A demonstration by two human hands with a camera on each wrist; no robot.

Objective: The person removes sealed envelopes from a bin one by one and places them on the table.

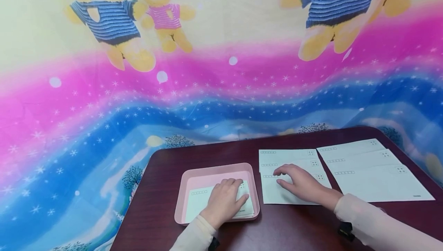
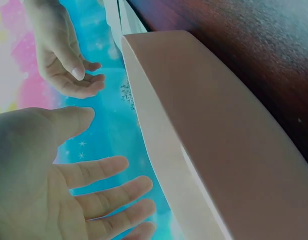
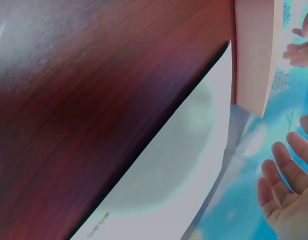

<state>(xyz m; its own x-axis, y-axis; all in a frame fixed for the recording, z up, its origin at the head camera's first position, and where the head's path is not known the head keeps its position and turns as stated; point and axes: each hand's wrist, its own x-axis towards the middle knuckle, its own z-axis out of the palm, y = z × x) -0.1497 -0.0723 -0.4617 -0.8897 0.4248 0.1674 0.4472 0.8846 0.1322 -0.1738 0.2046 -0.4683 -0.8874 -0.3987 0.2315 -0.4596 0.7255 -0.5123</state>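
My left hand (image 1: 223, 201) is over the pink tray (image 1: 218, 172), its fingers spread and loosely bent. Below it in the tray lie white envelopes (image 1: 197, 206), printed with small postcode boxes and partly hidden by the hand. In the left wrist view nothing shows between the left fingers (image 2: 113, 195), beside the tray wall (image 2: 204, 120). My right hand (image 1: 301, 183) hovers above a column of three overlapping envelopes (image 1: 277, 195), thumb and fingers apart and nothing between them. The right wrist view shows that hand (image 3: 291, 200) raised clear of the nearest envelope (image 3: 159, 170).
A second column of three overlapping envelopes (image 1: 384, 183) lies at the right of the dark wooden table (image 1: 287, 226). Behind the table hangs a colourful cloth (image 1: 225, 78) with printed bears. The tray's raised rim stands left of the first column.
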